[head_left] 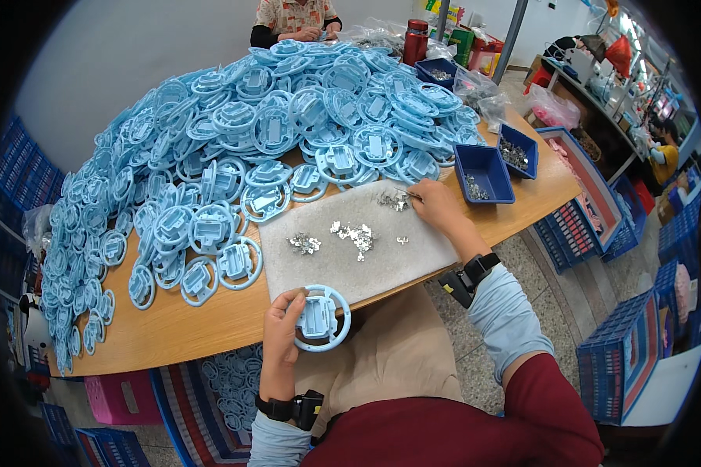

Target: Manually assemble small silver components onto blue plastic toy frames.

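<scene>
My left hand (282,327) grips the rim of a light blue plastic toy steering wheel (344,331), held over my lap at the near edge of the grey-white mat (288,272). At the mat's far right, my right hand (438,204) pinches thin tweezers (407,192), their tips over a pile of small metal pieces (393,201). Two more piles of metal pieces lie on the mat: a brighter one (357,237) in the middle and another (304,244) at the left. A few single metal pieces (402,240) sit apart on the right.
A big heap of blue plastic wheels (276,128) covers the table's far and left side. Two dark blue bins (484,166) with metal pieces stand at the right. A red flask (415,43) and a person (296,19) are beyond the heap. Crates (576,233) line the floor.
</scene>
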`<state>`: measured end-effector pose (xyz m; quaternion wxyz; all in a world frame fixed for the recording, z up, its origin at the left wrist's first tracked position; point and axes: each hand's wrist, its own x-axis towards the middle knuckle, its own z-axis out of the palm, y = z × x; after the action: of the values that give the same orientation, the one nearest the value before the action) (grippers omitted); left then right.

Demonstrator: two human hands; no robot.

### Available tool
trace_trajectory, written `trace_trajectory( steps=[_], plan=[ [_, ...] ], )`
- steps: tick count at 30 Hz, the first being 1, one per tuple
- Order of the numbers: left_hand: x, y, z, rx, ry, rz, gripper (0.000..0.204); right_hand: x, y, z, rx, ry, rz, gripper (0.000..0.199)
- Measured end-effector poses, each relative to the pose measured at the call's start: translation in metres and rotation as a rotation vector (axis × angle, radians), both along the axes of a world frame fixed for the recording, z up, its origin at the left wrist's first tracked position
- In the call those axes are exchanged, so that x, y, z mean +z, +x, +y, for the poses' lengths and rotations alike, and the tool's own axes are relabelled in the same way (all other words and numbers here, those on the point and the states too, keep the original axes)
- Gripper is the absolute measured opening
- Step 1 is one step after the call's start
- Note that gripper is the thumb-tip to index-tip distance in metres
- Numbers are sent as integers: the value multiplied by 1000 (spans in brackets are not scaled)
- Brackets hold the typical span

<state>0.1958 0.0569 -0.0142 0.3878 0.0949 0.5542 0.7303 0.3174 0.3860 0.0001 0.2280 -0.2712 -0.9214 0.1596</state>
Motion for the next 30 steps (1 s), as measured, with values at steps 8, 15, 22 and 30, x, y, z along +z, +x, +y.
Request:
trace_trajectory(
  steps=[8,15,22,30],
  plan=[
    [-1,-1,1,-20,6,-10,20,-7,17,-8,-51,-211,149,18],
    [5,6,4,-29,-7,23,19,-18,6,10,-10,-90,124,17],
    [9,12,8,-35,-60,217,20,19,-1,-52,136,19,238,10],
    [21,26,22,-7,-17,409,23,42,-16,-173,541,-72,378,14]
  ],
)
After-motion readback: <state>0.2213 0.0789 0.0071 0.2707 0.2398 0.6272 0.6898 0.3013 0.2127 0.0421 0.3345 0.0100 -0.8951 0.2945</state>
